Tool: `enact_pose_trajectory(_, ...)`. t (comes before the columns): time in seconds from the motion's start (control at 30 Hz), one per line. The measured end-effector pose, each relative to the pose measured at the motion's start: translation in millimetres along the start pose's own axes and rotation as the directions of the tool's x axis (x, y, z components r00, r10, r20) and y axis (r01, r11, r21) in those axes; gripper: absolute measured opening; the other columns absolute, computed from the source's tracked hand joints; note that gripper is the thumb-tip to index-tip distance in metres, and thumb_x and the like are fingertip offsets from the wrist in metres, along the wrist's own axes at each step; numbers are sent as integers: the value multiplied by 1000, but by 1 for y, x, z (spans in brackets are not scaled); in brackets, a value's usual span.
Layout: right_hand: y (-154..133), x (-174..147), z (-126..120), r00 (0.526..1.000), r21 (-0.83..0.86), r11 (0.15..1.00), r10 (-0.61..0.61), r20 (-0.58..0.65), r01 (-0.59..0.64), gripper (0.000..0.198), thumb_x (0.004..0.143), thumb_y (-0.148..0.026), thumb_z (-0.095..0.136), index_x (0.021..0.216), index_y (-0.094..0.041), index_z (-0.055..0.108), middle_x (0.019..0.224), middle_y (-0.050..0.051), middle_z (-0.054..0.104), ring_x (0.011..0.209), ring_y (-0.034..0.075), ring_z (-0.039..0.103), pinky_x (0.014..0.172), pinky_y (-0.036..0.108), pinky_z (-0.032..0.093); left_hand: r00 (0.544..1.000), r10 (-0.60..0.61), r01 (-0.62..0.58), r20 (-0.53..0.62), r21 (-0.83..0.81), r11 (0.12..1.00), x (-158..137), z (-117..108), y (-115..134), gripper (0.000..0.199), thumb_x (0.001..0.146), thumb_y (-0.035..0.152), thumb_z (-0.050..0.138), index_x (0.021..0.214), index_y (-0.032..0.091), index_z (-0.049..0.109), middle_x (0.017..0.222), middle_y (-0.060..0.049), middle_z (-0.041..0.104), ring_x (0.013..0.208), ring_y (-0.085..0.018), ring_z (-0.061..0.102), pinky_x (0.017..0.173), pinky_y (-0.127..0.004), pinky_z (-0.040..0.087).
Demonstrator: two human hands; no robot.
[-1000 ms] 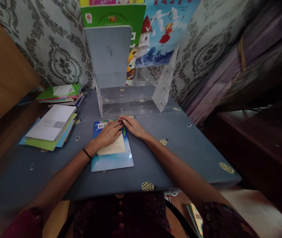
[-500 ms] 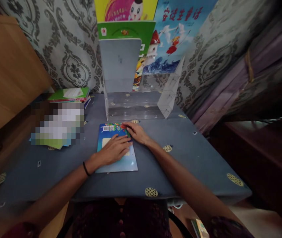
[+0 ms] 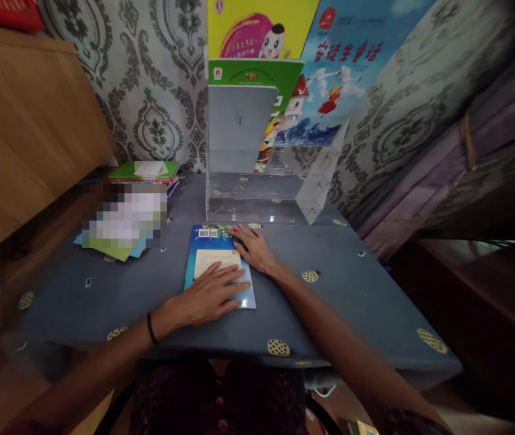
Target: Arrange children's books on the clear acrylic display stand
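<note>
A thin blue book [image 3: 216, 243] lies flat on the cloth-covered table, with two white code labels along its top edge and a cream panel in the middle. My left hand [image 3: 212, 291], with a black band at the wrist, rests flat on the lower half of the cover, fingers spread. At the book's upper right corner lies my right hand [image 3: 253, 249], its fingers stretched over the edge. Just behind the book stands a clear acrylic rack [image 3: 252, 208] holding several upright books, among them a grey one [image 3: 241, 121] in front.
On the left, a pile of books [image 3: 143, 170] stands behind a partly pixelated stack [image 3: 121, 244]. A wooden cabinet [image 3: 35, 121] borders that side. Behind are patterned wallpaper [image 3: 157, 121] and a tied curtain [image 3: 424, 175] at the right. The table [image 3: 352, 314] has a grey pineapple-print cloth.
My left hand has slid down the cover, showing more of the cream panel, and its fingers are more spread. My right hand stays by the upper right corner. The camera view has shifted.
</note>
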State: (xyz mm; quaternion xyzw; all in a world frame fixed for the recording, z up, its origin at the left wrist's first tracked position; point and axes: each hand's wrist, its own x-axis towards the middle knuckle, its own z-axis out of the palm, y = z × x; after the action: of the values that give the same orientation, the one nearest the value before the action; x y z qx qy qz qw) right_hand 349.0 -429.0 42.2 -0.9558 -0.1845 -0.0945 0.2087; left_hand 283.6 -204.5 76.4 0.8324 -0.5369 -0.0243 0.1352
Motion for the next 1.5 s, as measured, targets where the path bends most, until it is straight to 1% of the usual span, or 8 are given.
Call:
enact_pose_trajectory(0.27,-23,-37,-3,1000,-87,996,-1,23,3,48,102,-35,40,144,-18,53,160,14,40,151,28,32,119,56,30,997,-39,47,-73,107,993,-24,9,15,43,105,40,41,146,28,49,158,-6,46,149,-23,37,123,-50,28)
enact_pose_trajectory(0.63,-54,-116,-12,993,-42,993,-115,-13,114,43,104,-29,40,143,-21,55,149,14,55,142,26,47,115,56,40,978,6,16,-210,102,995,-28,18,11,39,104,38,46,138,23,56,147,-9,58,142,-22,47,119,-48,37)
enact_pose_trajectory(0.83,-59,-139,-12,980,20,982,-185,-71,187,46,99,-37,56,142,-20,56,143,15,61,137,29,53,112,57,45,966,-3,19,-260,58,998,-29,20,11,38,103,37,48,138,23,56,144,-10,61,141,-21,49,119,-47,36)
enact_pose_trajectory(1.03,-54,-140,-6,978,45,983,-173,-119,180,44,96,-33,63,139,-27,60,137,11,66,132,28,59,109,55,49,976,-26,34,-218,36,999,-30,17,13,40,104,38,47,139,20,55,147,-11,58,142,-23,48,121,-49,34)
enact_pose_trajectory(1.17,-58,-136,-14,976,53,981,-182,-116,189,38,97,-34,61,134,-25,64,132,11,69,129,29,60,107,55,50,979,-57,54,-196,-22,998,-32,16,8,41,103,43,46,139,24,56,149,-8,57,143,-21,47,122,-48,32)
enact_pose_trajectory(1.27,-63,-127,-25,986,64,985,-156,-62,160,31,99,-37,57,125,-24,69,127,11,72,124,27,63,105,52,50,961,-154,143,-228,-68,987,-37,17,-9,39,104,41,44,136,24,59,148,-9,57,143,-21,46,122,-50,31)
enact_pose_trajectory(1.33,-63,-115,-30,992,38,991,-124,-16,124,32,101,-39,54,123,-23,70,128,12,71,122,27,64,105,51,50,929,-266,251,-257,-89,964,-39,16,-27,41,103,40,45,137,21,59,151,-14,54,145,-25,44,120,-52,33)
enact_pose_trajectory(1.5,-40,-61,-22,994,-60,995,-71,83,76,44,101,-41,49,140,-22,58,152,15,52,142,29,46,114,56,39,866,-444,422,-230,-141,896,-35,10,-72,53,97,46,52,142,18,54,159,-18,41,149,-32,36,120,-52,31)
